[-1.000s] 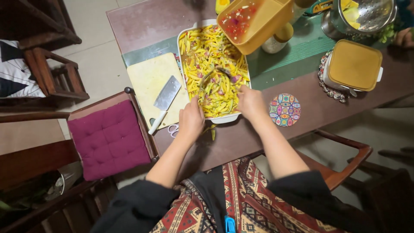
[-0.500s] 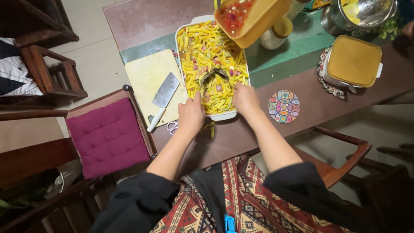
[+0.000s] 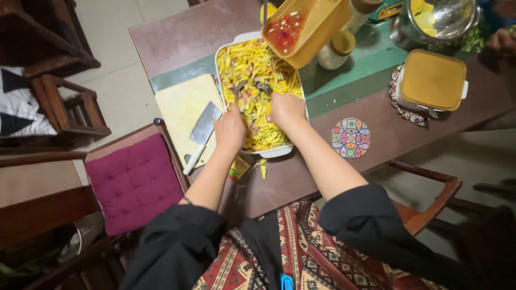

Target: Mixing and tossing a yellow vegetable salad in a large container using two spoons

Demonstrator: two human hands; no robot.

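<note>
- Two hands are in the white dish near the top middle of the frame. The dish is full of yellow strips with small pink bits.
- Left hand sits at the left side of the dish. Its grip looks closed on a dark utensil, but the fingers are hard to see.
- Right hand is pressed down into the strips. I cannot tell if its grip is spread or closed, because the fingers are buried in the food.
- An orange tub with red sauce tilts over the top of the dish. Who holds it is cut off by the frame edge.
- Strips could fall out if the hands push too hard toward the near rim. A few strips already lie on the brown surface just below the dish.
- Sauce could splash on the hands or the surface if the tub tips too fast.
- A cleaver lies on the cutting board, just beside the left hand. An elbow bump could knock it.
- Another person's hand peeks in at the upper right, mostly cut off.
- Something small and red and yellow by the left wrist is too blurry to name.
</note>
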